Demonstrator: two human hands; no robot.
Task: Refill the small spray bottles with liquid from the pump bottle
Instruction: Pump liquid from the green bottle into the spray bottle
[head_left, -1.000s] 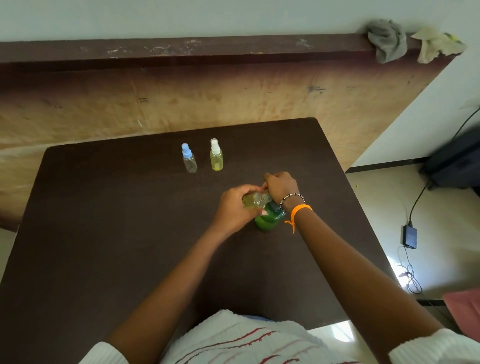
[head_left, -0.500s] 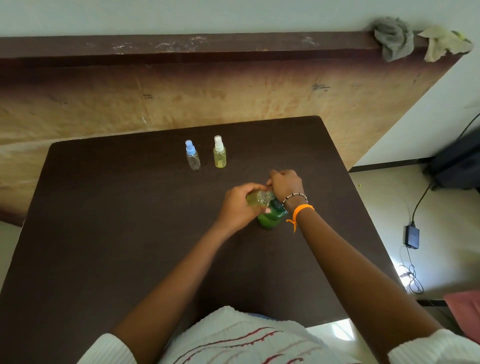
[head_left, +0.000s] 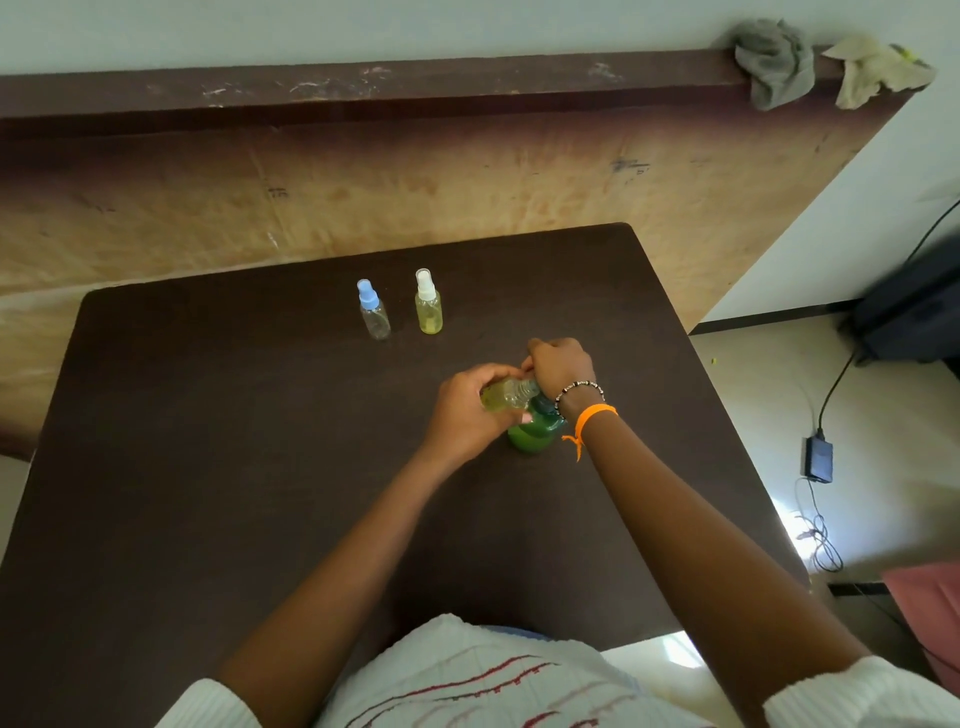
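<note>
Single head-worn view; looks forward and steeply down over the dark table (head_left: 208, 467); close range.

pump bottle (head_left: 532, 435) top hidden under right hand (head_left: 561, 366), small bottle's (head_left: 506, 397) mouth unseen

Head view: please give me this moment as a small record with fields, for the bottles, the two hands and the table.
table: dark brown table
pump bottle: green pump bottle, upright, partly hidden by the hands
held bottle: small spray bottle, tilted on its side, neck toward the pump, yellowish liquid inside
left hand: left hand grips the held bottle
right hand: right hand on top of the pump; fingers curled
waiting bottles: blue-capped bottle, looks clear; white-capped bottle, yellowish; both upright, apart
</note>
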